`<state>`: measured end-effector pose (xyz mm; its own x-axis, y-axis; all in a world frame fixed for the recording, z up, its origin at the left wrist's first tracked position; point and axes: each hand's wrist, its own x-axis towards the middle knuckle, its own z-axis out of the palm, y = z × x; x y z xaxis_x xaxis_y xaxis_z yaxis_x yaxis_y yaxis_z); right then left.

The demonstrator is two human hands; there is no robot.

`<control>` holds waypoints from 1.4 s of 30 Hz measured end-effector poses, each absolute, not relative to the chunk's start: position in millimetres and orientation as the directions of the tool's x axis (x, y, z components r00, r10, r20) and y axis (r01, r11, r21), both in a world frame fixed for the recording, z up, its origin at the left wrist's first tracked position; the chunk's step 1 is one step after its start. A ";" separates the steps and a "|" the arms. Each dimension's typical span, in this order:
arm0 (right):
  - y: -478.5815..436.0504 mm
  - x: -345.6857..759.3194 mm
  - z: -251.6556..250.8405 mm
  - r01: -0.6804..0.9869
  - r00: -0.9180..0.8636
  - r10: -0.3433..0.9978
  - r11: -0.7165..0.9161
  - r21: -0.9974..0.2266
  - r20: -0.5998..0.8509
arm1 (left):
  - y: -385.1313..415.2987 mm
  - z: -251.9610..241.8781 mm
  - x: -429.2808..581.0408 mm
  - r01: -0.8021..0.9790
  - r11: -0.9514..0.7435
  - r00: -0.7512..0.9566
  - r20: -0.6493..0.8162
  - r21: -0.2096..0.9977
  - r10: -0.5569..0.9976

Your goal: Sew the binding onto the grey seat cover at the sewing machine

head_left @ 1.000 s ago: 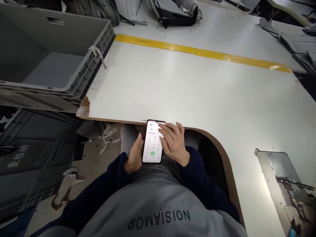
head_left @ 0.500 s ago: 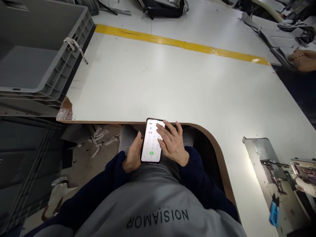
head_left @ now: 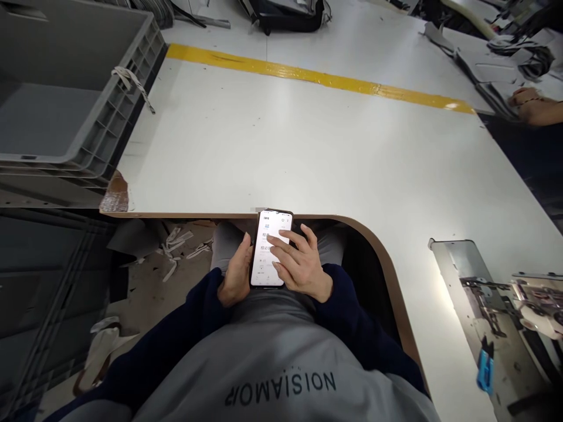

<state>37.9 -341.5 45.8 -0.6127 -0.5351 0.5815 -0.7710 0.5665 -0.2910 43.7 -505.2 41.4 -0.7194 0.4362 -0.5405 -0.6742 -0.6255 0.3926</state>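
A smartphone (head_left: pixel 268 258) with a lit white screen is held over my lap, close to the table's front edge. My left hand (head_left: pixel 238 271) grips it along its left side, thumb by the edge. Over the right half of the screen lies my right hand (head_left: pixel 299 261), fingers spread and holding nothing. Its fingertips cover part of the display, and whether they touch the glass I cannot tell. Lines of text show on the screen, too small to read surely.
A white table (head_left: pixel 264 158) with yellow tape (head_left: pixel 316 76) spans the front. A grey crate (head_left: pixel 83 135) stands left. At right are a sewing machine (head_left: pixel 497 305) and blue thread snips (head_left: pixel 485 366). Another person's hand (head_left: pixel 530 105) rests near grey fabric pieces.
The phone screen has switched from a dial pad to a list of text. My right hand has moved slightly down and left over the screen. My left hand keeps its hold.
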 end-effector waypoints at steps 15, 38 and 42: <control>-321.9 23.7 44.6 -0.674 -0.713 -0.279 0.524 -0.520 0.643 | -511.2 48.6 27.5 -0.669 -0.643 -0.704 -0.595 0.374 0.387; -284.0 -153.0 18.9 -0.472 -0.870 -0.457 0.880 -0.048 0.185 | -562.9 52.7 -150.2 -0.454 -0.827 -0.848 -0.446 0.332 0.287; -282.0 -154.8 18.8 -0.476 -0.869 -0.457 0.877 -0.066 0.191 | -557.9 51.9 -155.2 -0.415 -0.868 -0.859 -0.432 0.272 0.276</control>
<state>-154.8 -282.0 18.8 -0.8686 -0.4575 0.1906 -0.4763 0.8768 -0.0659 -155.2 -557.9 51.9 -0.8587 0.2757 -0.4321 -0.4154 -0.8681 0.2717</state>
